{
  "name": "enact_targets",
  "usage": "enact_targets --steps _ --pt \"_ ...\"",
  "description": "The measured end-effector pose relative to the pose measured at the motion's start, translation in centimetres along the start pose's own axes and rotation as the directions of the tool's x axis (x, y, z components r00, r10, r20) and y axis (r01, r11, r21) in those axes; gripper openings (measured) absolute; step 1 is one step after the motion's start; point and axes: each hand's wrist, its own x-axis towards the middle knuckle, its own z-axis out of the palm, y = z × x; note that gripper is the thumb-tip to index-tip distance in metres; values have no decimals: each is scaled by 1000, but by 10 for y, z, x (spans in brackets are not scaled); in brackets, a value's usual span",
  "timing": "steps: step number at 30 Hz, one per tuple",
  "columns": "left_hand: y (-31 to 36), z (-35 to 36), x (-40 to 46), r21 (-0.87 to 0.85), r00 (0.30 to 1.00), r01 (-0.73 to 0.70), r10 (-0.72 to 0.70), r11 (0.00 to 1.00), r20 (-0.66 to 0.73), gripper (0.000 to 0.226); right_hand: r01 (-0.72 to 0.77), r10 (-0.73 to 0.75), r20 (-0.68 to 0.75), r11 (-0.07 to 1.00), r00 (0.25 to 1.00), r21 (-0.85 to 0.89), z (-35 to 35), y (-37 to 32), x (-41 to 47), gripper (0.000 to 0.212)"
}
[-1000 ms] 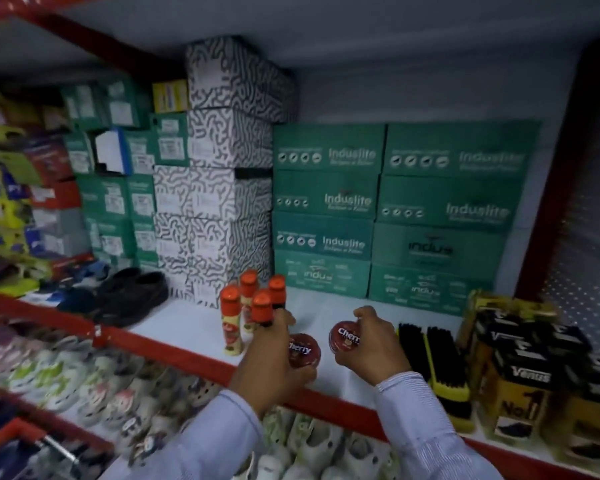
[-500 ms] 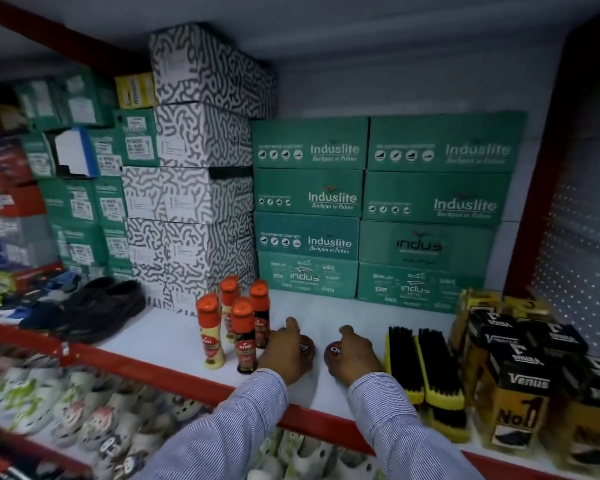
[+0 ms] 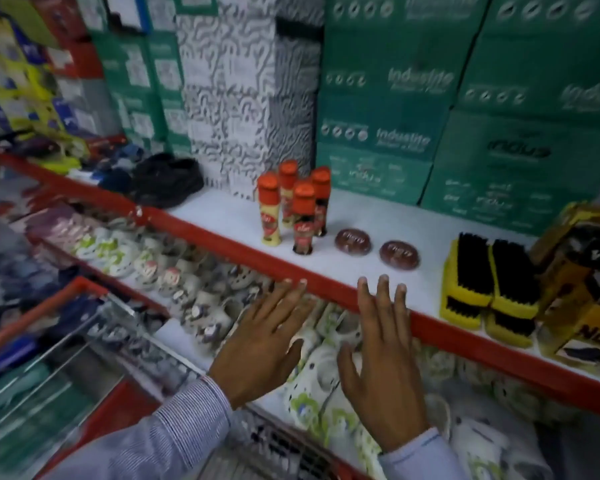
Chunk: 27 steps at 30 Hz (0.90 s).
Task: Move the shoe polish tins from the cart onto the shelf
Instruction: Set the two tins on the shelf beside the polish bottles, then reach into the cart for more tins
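Two round dark-red shoe polish tins lie flat on the white shelf (image 3: pixel 222 213): the left tin (image 3: pixel 353 240) and the right tin (image 3: pixel 399 255), a small gap between them. My left hand (image 3: pixel 264 337) and my right hand (image 3: pixel 383 344) hover below and in front of the shelf's red edge, fingers spread, palms down, holding nothing. Both hands are clear of the tins. The red-framed wire cart (image 3: pixel 94 344) shows at the lower left, blurred.
Several orange-capped polish bottles (image 3: pixel 293 206) stand just left of the tins. Yellow-backed shoe brushes (image 3: pixel 489 289) lie to the right, then yellow and black boxes (image 3: pixel 582 289). Green shoe boxes (image 3: pixel 465 109) and patterned boxes (image 3: pixel 236 109) fill the back. Patterned clogs (image 3: pixel 174 271) sit on the lower shelf.
Both hands have let go of the tins, which now lie on the shelf, and have pulled back toward me below the red edge. The view has tilted down.
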Motion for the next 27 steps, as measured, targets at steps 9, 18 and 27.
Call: enact_targets --steps 9,18,27 --pt "-20 85 -195 94 822 367 -370 926 433 89 51 -16 531 997 847 -53 143 -21 -142 96" --pt "-17 210 -322 213 369 601 -504 770 781 83 -2 133 897 989 422 -146 299 1 -243 100" --pt "-10 291 -384 220 123 561 -343 798 931 92 -106 319 912 948 259 -301 389 28 -309 67"
